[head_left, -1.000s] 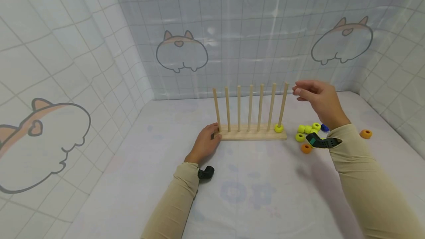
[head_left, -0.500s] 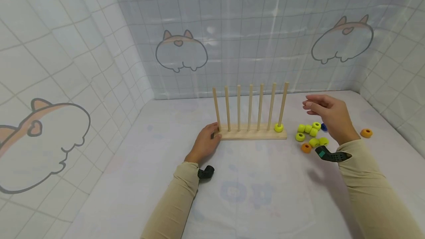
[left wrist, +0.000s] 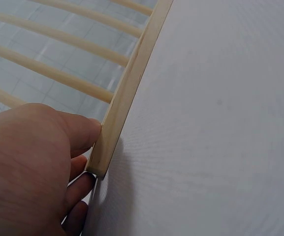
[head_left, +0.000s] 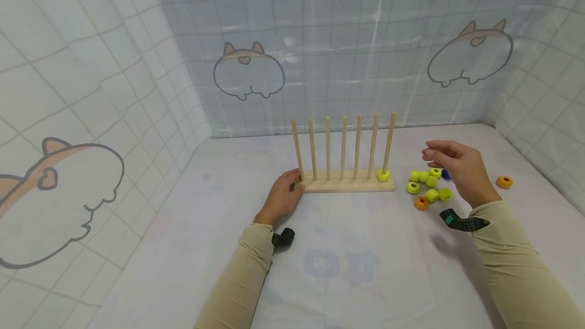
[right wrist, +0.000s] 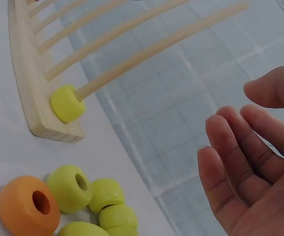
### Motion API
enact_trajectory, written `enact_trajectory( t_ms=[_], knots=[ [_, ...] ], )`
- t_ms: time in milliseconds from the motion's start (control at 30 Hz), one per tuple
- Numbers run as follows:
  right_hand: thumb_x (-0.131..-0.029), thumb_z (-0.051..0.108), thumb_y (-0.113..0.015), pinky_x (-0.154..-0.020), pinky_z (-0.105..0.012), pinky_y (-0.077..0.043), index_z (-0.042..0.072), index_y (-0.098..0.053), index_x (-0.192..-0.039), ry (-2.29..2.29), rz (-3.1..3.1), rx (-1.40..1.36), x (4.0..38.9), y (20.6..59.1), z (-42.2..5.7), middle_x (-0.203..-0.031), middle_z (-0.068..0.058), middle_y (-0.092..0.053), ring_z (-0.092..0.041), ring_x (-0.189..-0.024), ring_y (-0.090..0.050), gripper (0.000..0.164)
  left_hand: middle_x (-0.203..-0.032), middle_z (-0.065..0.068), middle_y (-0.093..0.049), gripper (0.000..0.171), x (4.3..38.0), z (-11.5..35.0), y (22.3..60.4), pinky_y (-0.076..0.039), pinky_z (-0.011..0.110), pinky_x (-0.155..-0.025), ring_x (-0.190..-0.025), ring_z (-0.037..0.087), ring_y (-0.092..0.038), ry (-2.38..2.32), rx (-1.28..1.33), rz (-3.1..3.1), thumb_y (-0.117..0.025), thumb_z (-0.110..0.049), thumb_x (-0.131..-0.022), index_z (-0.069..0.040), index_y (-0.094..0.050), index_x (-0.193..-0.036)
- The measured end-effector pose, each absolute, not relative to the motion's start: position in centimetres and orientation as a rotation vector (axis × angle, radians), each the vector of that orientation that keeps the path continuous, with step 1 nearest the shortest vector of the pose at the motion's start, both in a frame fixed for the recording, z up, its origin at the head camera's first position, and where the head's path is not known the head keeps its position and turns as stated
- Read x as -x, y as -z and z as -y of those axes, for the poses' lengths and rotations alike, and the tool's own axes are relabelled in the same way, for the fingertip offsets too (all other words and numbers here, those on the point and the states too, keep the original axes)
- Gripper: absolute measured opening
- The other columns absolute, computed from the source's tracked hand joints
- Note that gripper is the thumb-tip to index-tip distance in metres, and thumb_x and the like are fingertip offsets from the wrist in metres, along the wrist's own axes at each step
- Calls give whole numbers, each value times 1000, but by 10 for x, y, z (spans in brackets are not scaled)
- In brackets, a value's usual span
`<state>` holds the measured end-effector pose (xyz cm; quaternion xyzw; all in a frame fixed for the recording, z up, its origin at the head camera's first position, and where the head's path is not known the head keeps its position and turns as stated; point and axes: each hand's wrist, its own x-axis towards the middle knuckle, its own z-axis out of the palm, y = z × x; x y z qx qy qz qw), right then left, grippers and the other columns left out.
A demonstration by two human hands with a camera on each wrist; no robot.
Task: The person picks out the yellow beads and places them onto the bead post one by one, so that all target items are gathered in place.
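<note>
A wooden peg stand [head_left: 347,185] with a row of several upright dowels is on the table. My left hand [head_left: 284,194] grips the left end of its base; in the left wrist view the thumb [left wrist: 87,130] lies on the front and the fingers curl behind the end. One yellow bead [head_left: 383,175] sits at the bottom of the rightmost dowel. My right hand [head_left: 461,169] is in the air right of the stand, over the far side of the loose beads, fingers relaxed and apart from the thumb, with nothing in it.
Several loose yellow beads [head_left: 413,188] lie right of the stand, with an orange bead [head_left: 421,203] at their front. A blue bead [head_left: 446,174] is partly hidden behind my right hand. Another orange bead [head_left: 505,182] lies farther right. Tiled-pattern sheets [head_left: 320,65] enclose the back and sides.
My right hand has moved right and down, away from the top of the rightmost dowel toward the loose beads, uncovering some yellow ones. The left hand and the stand have stayed put.
</note>
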<state>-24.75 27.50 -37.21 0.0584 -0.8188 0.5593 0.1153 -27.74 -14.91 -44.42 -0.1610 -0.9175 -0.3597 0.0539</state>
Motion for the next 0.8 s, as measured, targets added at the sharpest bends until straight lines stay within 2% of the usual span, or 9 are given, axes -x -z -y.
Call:
enact_trajectory(
  t_ms=[533,800],
  knots=[
    [-100,36,-62,-81,-17,-54,1,-57,-135,-1656,2467,-119,243,392,-292,-108,16,-70,0,-97,-65,50,-153,11,-45,44,276,150,445,-28,43,-118,-144,29,-36,1104,472,2793,-58,-19,-102,1,-54,-142],
    [-99,28,-65,-80,-20,-56,3,-60,-131,-1733,2401,-166,237,402,-305,-108,11,-71,-8,-96,-68,41,-153,11,-45,45,275,149,444,-28,43,-118,-144,29,-36,1109,464,2796,-58,-20,-102,1,-54,-142]
  ],
)
